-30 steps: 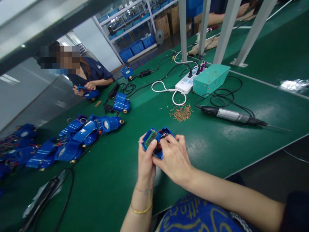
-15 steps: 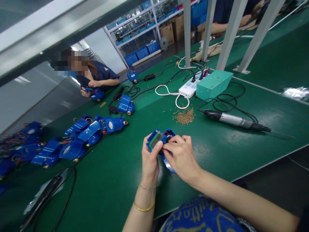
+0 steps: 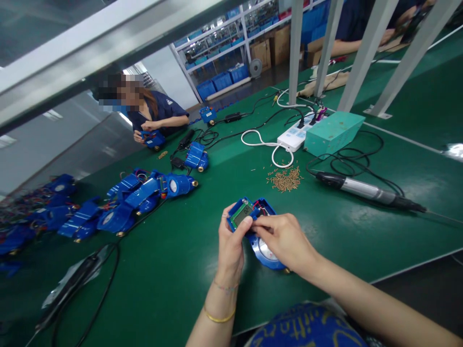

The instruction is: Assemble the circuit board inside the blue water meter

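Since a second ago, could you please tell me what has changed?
The right hand has drawn back from the wires toward the near edge of the blue case, and the dial now shows. The left hand still grips the case; screws and silver screwdriver lie as before.

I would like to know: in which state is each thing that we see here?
Blue meter: open, wires exposed
Display: uncovered, showing small marks
Left hand: gripping the blue meter
Right hand: touching it, exact grip unclear
Screws: loose, heaped on the table
Silver-black driver: lying down, not held
Power strip: plugs inserted
Left-side meters: lying together
Co-worker's meter: held
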Demonstrator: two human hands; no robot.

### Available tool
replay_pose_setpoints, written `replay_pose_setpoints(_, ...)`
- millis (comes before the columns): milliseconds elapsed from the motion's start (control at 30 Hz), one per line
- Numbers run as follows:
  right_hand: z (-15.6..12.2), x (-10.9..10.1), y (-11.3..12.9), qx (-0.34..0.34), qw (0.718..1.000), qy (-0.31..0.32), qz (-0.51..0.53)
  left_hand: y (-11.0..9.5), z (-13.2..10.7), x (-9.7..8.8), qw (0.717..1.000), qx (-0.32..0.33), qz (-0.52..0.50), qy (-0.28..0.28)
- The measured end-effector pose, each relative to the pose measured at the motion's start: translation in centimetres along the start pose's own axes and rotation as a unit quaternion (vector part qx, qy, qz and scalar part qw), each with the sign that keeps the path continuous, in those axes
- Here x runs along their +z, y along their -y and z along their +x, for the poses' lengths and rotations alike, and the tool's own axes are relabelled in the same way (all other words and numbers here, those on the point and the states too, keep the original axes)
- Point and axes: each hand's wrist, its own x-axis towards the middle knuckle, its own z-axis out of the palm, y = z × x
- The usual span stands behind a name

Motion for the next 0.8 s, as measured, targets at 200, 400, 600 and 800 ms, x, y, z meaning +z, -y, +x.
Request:
replay_pose_setpoints(200,0.1,0.9,0.6,0.051,0.998,-0.020,0.044,0.2,0.0,-0.2,1.000,-0.008,-0.001,0.003)
replay_pose_setpoints(400,0.3,1.6,0.4,0.036,0.997,-0.055,0.037,0.4,0.0,-0.4,1.000,0.002,0.001,-0.001)
replay_pose_setpoints(600,-0.5,1.1,-0.4,-0.044,0.995,-0.088,-0.010,0.5,-0.1,-0.3,1.000,0.016,0.014,0.013)
replay_pose_setpoints(800,-1.1,0.8,-1.2,-0.164,0.958,-0.174,-0.156,0.9,-0.4,-0.5,0.999,0.025,0.012,0.025)
